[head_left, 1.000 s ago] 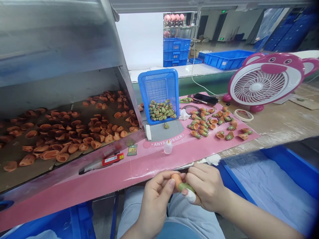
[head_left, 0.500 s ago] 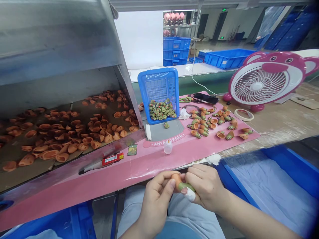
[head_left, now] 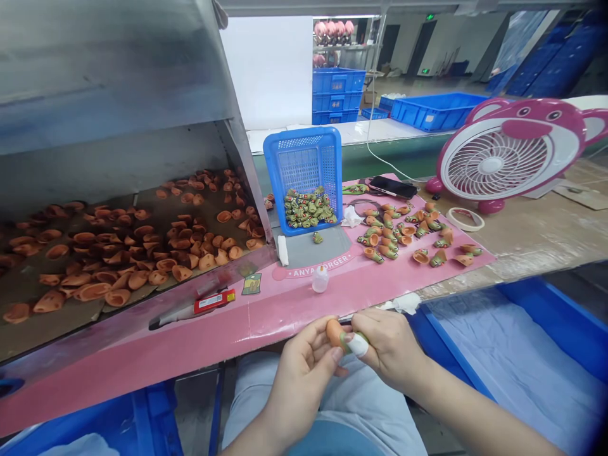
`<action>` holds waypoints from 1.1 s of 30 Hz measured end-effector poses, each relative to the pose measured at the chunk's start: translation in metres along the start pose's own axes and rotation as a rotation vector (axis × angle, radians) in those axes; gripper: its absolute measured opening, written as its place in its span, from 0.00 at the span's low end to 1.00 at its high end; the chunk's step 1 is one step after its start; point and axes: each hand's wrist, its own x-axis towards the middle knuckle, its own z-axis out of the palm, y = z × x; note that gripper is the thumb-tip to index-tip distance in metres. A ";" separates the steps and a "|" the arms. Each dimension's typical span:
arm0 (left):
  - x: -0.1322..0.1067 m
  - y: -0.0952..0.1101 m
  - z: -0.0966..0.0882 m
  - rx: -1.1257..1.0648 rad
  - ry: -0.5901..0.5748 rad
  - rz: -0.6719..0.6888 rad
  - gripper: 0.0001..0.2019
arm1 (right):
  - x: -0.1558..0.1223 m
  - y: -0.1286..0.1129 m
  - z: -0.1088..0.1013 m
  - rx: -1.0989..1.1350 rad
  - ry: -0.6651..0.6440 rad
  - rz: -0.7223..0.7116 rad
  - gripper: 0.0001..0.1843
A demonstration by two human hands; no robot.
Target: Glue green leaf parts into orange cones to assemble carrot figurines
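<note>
Above my lap, just off the table's front edge, my left hand [head_left: 306, 364] is closed on a small orange hollow-looking piece [head_left: 335, 334]. My right hand [head_left: 392, 345] grips the green painted piece [head_left: 345, 342] joined against it, mostly hidden by the fingers. White wrapping [head_left: 358, 345] covers my right thumb, which presses near where orange meets green. A small clear bottle [head_left: 320, 280] with an orange tip stands upright on the pink mat. Farther right lie several orange-and-green pieces [head_left: 388, 244], some joined.
At the left, a metal booth [head_left: 247, 190] holds many orange cup-like pieces [head_left: 137, 280]. A tilted blue basket [head_left: 336, 171] contains green pieces [head_left: 308, 209]. Also on the table are a red-labelled pen-like tool [head_left: 213, 303], a phone [head_left: 393, 187], a tape roll [head_left: 465, 219] and a pink fan [head_left: 491, 164].
The orange piece has turned more upright in my fingers. My left fingers have shifted lower on it, and my right thumb has moved up along the green piece.
</note>
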 end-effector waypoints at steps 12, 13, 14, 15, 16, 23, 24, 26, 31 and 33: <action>-0.017 -0.007 0.003 0.205 0.047 0.127 0.18 | -0.001 -0.005 -0.010 -0.009 0.115 -0.237 0.25; -0.019 -0.009 0.002 0.234 0.044 0.144 0.18 | -0.001 -0.006 -0.012 -0.014 0.126 -0.254 0.26; -0.020 -0.010 0.002 0.265 0.047 0.160 0.18 | -0.001 -0.007 -0.013 -0.018 0.129 -0.266 0.26; -0.021 -0.012 0.001 0.297 0.054 0.175 0.18 | 0.000 -0.007 -0.014 -0.022 0.129 -0.276 0.27; -0.022 -0.013 0.001 0.327 0.065 0.191 0.18 | 0.000 -0.008 -0.015 -0.025 0.128 -0.288 0.27; -0.027 -0.013 0.002 0.464 0.134 0.360 0.17 | 0.002 -0.011 -0.016 -0.018 0.165 -0.340 0.27; -0.027 -0.012 0.002 0.479 0.147 0.370 0.17 | 0.001 -0.012 -0.016 -0.020 0.167 -0.343 0.27; -0.028 -0.010 0.002 0.503 0.169 0.374 0.17 | 0.000 -0.012 -0.019 -0.023 0.153 -0.346 0.26; -0.022 -0.012 0.001 0.433 0.169 0.281 0.16 | -0.002 -0.010 -0.015 -0.032 0.116 -0.305 0.27; -0.014 -0.017 -0.003 0.328 0.158 0.202 0.17 | -0.003 -0.006 -0.004 -0.037 0.073 -0.218 0.27</action>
